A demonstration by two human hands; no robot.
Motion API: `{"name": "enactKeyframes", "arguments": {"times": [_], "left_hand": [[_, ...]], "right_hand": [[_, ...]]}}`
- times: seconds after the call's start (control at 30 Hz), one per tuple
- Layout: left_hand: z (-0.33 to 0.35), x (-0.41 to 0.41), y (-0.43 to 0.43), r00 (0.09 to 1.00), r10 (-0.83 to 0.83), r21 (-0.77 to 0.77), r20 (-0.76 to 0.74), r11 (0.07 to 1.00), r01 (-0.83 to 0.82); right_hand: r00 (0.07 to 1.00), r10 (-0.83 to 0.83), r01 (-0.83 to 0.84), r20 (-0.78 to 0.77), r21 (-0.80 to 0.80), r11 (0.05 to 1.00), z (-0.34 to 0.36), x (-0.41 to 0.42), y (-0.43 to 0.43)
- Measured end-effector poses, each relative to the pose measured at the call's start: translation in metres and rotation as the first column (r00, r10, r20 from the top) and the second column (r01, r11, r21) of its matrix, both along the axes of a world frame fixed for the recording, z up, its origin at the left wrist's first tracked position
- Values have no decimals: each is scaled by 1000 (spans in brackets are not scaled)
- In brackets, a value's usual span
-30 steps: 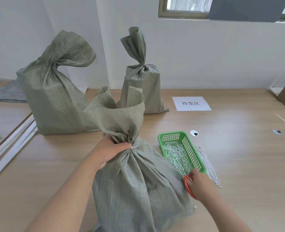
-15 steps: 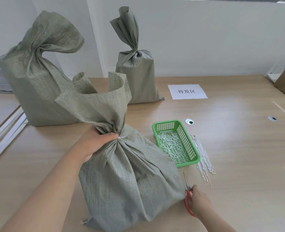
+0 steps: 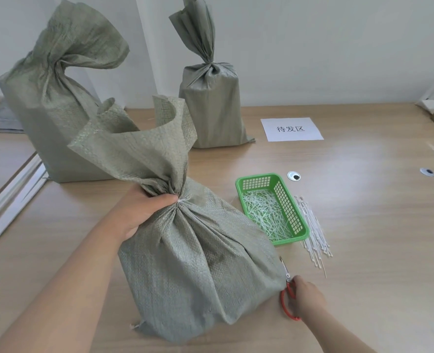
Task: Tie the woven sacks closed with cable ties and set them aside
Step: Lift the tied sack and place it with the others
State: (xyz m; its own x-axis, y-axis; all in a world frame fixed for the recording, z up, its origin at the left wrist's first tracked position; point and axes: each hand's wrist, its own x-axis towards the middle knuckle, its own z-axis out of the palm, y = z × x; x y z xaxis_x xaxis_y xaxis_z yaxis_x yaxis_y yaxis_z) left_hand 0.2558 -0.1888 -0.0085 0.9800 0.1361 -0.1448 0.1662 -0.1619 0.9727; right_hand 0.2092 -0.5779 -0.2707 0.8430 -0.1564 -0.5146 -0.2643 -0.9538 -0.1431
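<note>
The left hand (image 3: 144, 212) has its grip closed around the gathered neck of the near sack (image 3: 198, 271), which stands on the surface (image 3: 363, 225); the sack's full body spreads below and to the right of that grip, and its loose mouth flares open above it. A bit of white shows at the neck just beside the thumb, too small to tell what it is. The right hand (image 3: 305, 299) rests low at the sack's right base, its grip closed on red-handled scissors (image 3: 288, 289) whose blades point up and away along the sack's side, touching or nearly touching the cloth. Beyond that grip sits a green basket (image 3: 293, 225) holding white cut ends, and just right of the basket lies a bundle of cable ties (image 3: 315, 235) on the surface. Farther off, beyond the left grip, stand two more sacks: a big sack (image 3: 55, 115) with a twisted neck to the left, and a slim sack (image 3: 211, 98) cinched at the neck near the wall. A paper label (image 3: 291, 129) lies right of the slim one.
</note>
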Motion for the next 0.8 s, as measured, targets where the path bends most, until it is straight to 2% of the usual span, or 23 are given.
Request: {"name": "enactKeyframes", "arguments": {"times": [0.07, 0.17, 0.27, 0.37, 0.47, 0.57, 0.63, 0.8], "left_hand": [[2, -1, 2, 1000, -22, 18, -20, 1000, 22], [4, 0, 6, 998, -51, 117, -21, 992, 53], [14, -4, 3, 997, -83, 290, 0, 954, 79], [16, -10, 6, 996, -78, 449, 52, 892, 46], [4, -21, 17, 993, -56, 514, 100, 858, -4], [-11, -43, 24, 985, 5, 408, 170, 910, -75], [-27, -60, 28, 984, 56, 269, 168, 958, -101], [-79, -91, 32, 997, 76, -57, 9, 996, -75]], "right_hand": [[999, 24, -25, -30, -5, 1000, 14, 7, 1], [997, -5, 4, 81, 21, 1000, 43, 26, 5], [933, -131, 34, 336, 280, 960, 92, 46, 26], [846, -203, -100, 493, 520, 848, 147, 51, 59], [860, -133, -294, 492, 692, 659, 185, 40, 84], [898, 96, -409, 430, 733, 544, 192, 29, 95], [906, 156, -414, 393, 752, 513, 185, 25, 98], [914, 137, -388, 382, 723, 571, 173, 17, 104]]}}
